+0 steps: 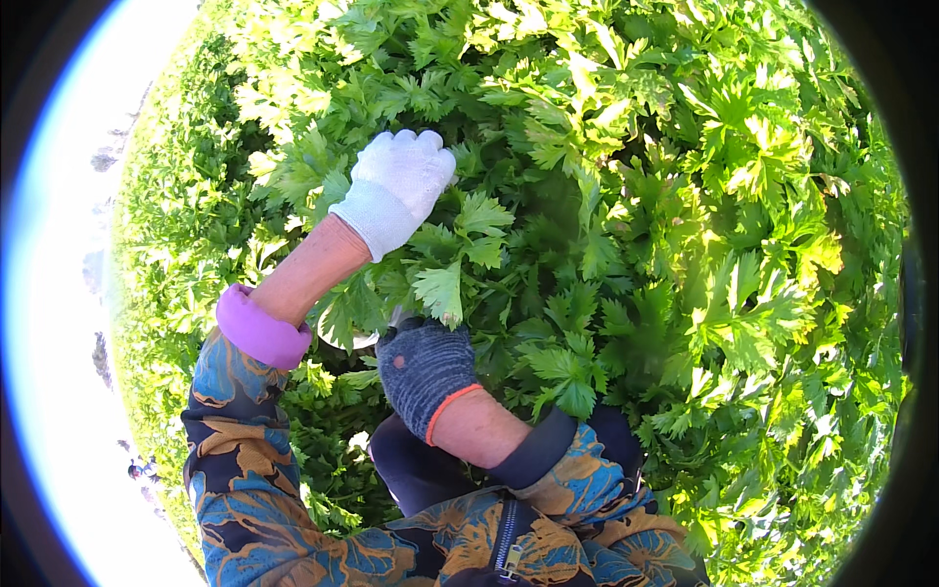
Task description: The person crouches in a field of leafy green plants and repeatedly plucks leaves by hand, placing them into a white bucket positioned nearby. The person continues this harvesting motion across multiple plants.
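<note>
My left hand (402,183), in a white knitted glove, is curled among leafy celery plants (480,220), knuckles up. Its fingertips are hidden beneath it, so what they hold does not show. Lower down, close to my knees, my right hand (425,370) wears a dark grey knitted glove with an orange cuff edge and a small hole or spot on its back. Its fingers are closed around a pale curved object (359,341) that shows at the thumb side. Leaves cover most of that object, and its kind cannot be told. A celery leaf (440,290) hangs between both hands.
Dense celery foliage (741,308) surrounds me on the right and ahead. More plants (191,198) run to the field's edge at the left, beyond which the view is overexposed. My dark-trousered leg (418,466) is bent beneath my patterned jacket (469,547).
</note>
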### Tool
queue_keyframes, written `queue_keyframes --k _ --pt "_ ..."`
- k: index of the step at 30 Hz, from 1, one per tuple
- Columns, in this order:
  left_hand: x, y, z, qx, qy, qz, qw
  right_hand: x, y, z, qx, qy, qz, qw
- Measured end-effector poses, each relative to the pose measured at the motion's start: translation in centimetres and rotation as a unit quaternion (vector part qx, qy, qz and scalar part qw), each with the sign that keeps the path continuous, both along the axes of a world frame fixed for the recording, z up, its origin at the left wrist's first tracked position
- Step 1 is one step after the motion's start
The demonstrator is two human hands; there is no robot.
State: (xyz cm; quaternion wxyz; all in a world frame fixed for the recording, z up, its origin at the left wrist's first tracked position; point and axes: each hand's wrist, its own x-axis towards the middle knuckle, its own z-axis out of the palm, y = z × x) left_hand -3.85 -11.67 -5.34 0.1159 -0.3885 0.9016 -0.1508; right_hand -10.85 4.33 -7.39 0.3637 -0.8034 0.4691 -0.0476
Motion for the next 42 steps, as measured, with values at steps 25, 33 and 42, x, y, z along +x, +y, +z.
queue_keyframes --k 25,33,42 --pt "11.2 10.9 9.4 0.031 -0.003 0.251 0.967 0.4 0.3 0.0 -0.052 0.036 0.047 0.997" --pt "4.7 5.6 8.5 -0.01 0.188 0.076 0.979 0.8 0.1 -0.4 -0.041 0.045 0.06 0.996" --pt "0.6 1.8 2.8 0.048 -0.045 0.087 0.994 1.1 0.7 -0.9 -0.071 0.047 0.029 0.996"
